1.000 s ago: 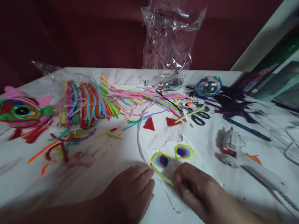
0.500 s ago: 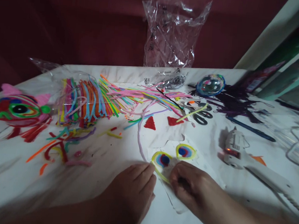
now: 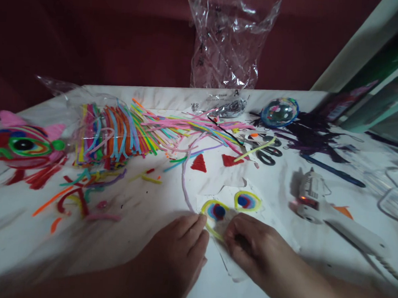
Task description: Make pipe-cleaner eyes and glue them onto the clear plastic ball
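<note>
My left hand (image 3: 178, 245) has its fingers pressed together at the lower left of an eye shape (image 3: 216, 211), coiled in yellow, light blue, red and dark blue. My right hand (image 3: 250, 241) is closed just below and right of that eye. A yellow pipe cleaner (image 3: 214, 232) runs between the fingertips of both hands; its ends are hidden. A matching eye shape (image 3: 247, 201) lies above my right hand on the white paper (image 3: 226, 265). The end of a purple pipe cleaner (image 3: 185, 186) reaches my left fingertips.
A hot glue gun (image 3: 313, 198) with an orange light lies right, near a dark blue pen (image 3: 337, 171). Behind are piled pipe cleaners (image 3: 121, 134), red triangles (image 3: 199, 163), scissors (image 3: 268, 156) and a clear bag (image 3: 226, 46). A colourful mask (image 3: 25, 146) lies far left.
The whole view has shifted very slightly. Both hands stay almost in place, with the yellow pipe cleaner still between them.
</note>
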The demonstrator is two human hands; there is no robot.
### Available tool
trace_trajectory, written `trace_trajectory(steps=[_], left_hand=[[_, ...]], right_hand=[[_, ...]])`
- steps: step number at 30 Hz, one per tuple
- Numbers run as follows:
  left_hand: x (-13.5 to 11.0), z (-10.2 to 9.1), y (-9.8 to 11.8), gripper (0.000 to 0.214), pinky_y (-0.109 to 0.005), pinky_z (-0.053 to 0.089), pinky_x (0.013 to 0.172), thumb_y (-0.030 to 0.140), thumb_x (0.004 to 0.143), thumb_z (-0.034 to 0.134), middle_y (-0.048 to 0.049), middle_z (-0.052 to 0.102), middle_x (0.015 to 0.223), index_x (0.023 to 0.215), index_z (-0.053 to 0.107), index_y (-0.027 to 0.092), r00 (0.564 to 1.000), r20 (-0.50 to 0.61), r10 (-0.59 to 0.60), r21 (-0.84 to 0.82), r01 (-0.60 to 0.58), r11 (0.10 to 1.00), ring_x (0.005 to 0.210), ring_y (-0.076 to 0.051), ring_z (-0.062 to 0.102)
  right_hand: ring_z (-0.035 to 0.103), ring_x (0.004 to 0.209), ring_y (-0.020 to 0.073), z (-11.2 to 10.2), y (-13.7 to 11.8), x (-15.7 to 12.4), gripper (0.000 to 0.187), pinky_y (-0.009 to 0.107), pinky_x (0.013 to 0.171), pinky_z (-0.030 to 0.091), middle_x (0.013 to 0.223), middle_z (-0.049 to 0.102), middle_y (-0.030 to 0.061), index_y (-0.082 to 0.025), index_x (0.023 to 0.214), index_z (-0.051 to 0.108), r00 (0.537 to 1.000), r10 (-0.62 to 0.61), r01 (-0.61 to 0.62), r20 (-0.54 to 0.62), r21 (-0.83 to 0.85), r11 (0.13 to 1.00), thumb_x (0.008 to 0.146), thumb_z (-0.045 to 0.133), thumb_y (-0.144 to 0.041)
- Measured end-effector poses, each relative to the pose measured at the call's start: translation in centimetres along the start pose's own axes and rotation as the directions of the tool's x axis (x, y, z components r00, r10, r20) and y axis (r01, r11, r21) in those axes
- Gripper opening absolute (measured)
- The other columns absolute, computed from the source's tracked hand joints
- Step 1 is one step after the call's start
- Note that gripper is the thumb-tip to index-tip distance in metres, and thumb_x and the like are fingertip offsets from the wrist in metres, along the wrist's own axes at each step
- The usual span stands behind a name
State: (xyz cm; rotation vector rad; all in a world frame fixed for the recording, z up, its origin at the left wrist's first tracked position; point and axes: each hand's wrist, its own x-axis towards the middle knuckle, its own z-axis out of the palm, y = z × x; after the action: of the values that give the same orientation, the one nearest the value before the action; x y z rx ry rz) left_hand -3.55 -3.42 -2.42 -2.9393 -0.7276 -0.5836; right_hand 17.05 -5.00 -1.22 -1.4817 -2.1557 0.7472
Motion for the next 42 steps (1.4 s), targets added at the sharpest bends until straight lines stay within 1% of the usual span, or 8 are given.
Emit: trace_trajectory(steps=[3, 8, 17, 22, 25, 30, 38, 42], left_hand=[[-0.1, 0.0, 0.0, 0.024, -0.038, 0.051, 0.093, 0.014, 0.086, 0.046, -0.0208, 0.061, 0.118, 0.104, 0.058, 0.005, 1.000, -0.018, 0.002, -0.013, -0.003, 1.000, 0.112, -0.026, 0.056], [-0.2, 0.2, 0.0, 0.025, -0.040, 0.051, 0.093, 0.015, 0.083, 0.048, -0.0190, 0.063, 0.117, 0.105, 0.059, 0.006, 1.000, -0.005, -0.021, -0.026, 0.021, 0.999, 0.110, -0.027, 0.057], [0.0, 0.2, 0.1, 0.023, -0.043, 0.051, 0.092, 0.017, 0.085, 0.047, -0.0213, 0.063, 0.115, 0.101, 0.059, 0.006, 1.000, 0.002, -0.002, 0.024, 0.002, 1.000, 0.109, -0.029, 0.057], [0.0, 0.1, 0.2, 0.021, -0.040, 0.050, 0.093, 0.019, 0.085, 0.048, -0.0211, 0.064, 0.113, 0.098, 0.060, 0.007, 1.000, 0.002, -0.019, 0.048, 0.019, 0.999, 0.113, -0.028, 0.055], [0.2, -0.3, 0.3, 0.021, -0.038, 0.048, 0.095, 0.018, 0.085, 0.048, -0.0197, 0.065, 0.111, 0.100, 0.059, 0.007, 0.999, -0.017, -0.031, 0.034, 0.032, 0.999, 0.113, -0.027, 0.055], [0.8, -0.7, 0.3, 0.019, -0.040, 0.050, 0.092, 0.016, 0.084, 0.048, -0.0176, 0.067, 0.105, 0.095, 0.060, 0.008, 0.999, 0.022, -0.043, -0.013, 0.043, 0.999, 0.107, -0.027, 0.058], [0.5, -0.2, 0.2, 0.023, -0.043, 0.049, 0.093, 0.016, 0.082, 0.049, -0.0221, 0.062, 0.116, 0.099, 0.060, 0.005, 0.996, 0.070, -0.053, -0.009, 0.053, 0.999, 0.110, -0.030, 0.055], [0.4, -0.2, 0.2, 0.031, -0.045, 0.050, 0.091, 0.016, 0.082, 0.049, -0.0227, 0.062, 0.116, 0.110, 0.057, 0.003, 0.998, 0.060, -0.030, 0.016, 0.029, 0.999, 0.108, -0.030, 0.057]], right_hand=[[0.053, 0.061, 0.0143, 0.0, 0.1, -0.1, 0.013, 0.026, 0.056, 0.042, 0.069, 0.057, 0.0005, -0.020, 0.071, 0.048, 1.000, -0.005, 0.005, -0.003, 0.004, 1.000, 0.082, 0.046, -0.013], [0.053, 0.061, 0.0138, 0.1, 0.1, -0.1, 0.014, 0.026, 0.056, 0.041, 0.068, 0.056, -0.0003, -0.020, 0.070, 0.047, 1.000, -0.012, 0.012, -0.008, -0.003, 1.000, 0.081, 0.047, -0.012], [0.052, 0.061, 0.0135, 0.0, 0.1, 0.1, 0.014, 0.025, 0.056, 0.041, 0.068, 0.056, 0.0000, -0.020, 0.071, 0.047, 0.999, -0.047, 0.047, 0.006, 0.005, 0.999, 0.084, 0.046, -0.013], [0.052, 0.062, 0.0132, 0.2, 0.3, -0.1, 0.013, 0.025, 0.057, 0.041, 0.070, 0.056, -0.0002, -0.020, 0.072, 0.048, 0.998, -0.060, 0.060, -0.008, 0.012, 0.998, 0.084, 0.047, -0.012], [0.052, 0.061, 0.0129, 0.3, 0.2, -0.1, 0.014, 0.025, 0.057, 0.041, 0.069, 0.056, -0.0006, -0.020, 0.071, 0.047, 0.998, -0.059, 0.059, -0.017, 0.019, 0.998, 0.082, 0.048, -0.011], [0.051, 0.061, 0.0133, 0.3, 0.3, 0.0, 0.014, 0.025, 0.055, 0.040, 0.068, 0.055, -0.0004, -0.020, 0.071, 0.047, 0.998, -0.061, 0.062, -0.024, 0.002, 0.998, 0.082, 0.049, -0.011], [0.054, 0.061, 0.0144, 0.2, 0.5, 0.2, 0.016, 0.026, 0.055, 0.042, 0.069, 0.058, 0.0013, -0.020, 0.072, 0.049, 0.999, -0.044, 0.043, -0.028, -0.026, 0.999, 0.087, 0.046, -0.018], [0.056, 0.060, 0.0144, -0.2, 1.1, 0.4, 0.014, 0.026, 0.056, 0.044, 0.070, 0.060, 0.0015, -0.019, 0.075, 0.053, 0.997, -0.071, 0.069, -0.028, -0.075, 0.995, 0.087, 0.048, -0.017]])
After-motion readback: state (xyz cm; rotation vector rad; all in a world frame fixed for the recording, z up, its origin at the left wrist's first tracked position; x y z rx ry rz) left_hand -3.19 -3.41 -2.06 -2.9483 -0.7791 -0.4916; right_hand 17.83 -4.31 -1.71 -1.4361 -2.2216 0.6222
